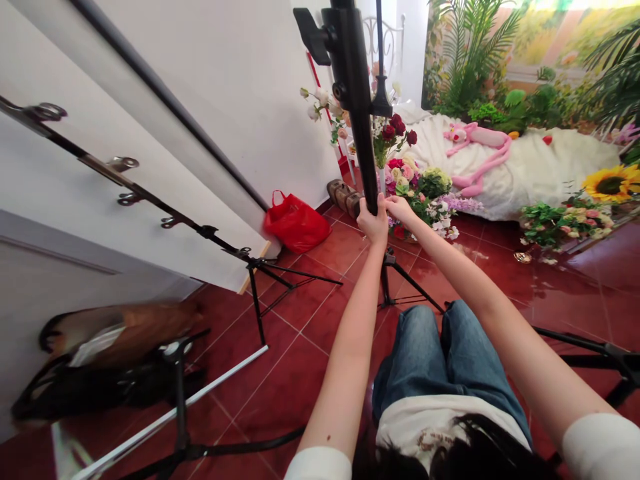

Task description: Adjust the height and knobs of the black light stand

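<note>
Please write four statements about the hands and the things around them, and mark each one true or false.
1. The left hand grips the black pole. True.
2. The red bag hangs from the black pole. False: it sits on the tiled floor.
3. A pink plush toy lies on the white cloth. True.
4. The sunflower is near the picture's left edge. False: it is near the right edge.

Pole (366, 153) smooth metal; floor tiles (293, 370) glossy; red bag (300, 225) shiny plastic; distant cover (545, 175) cloth, perhaps plush.
</note>
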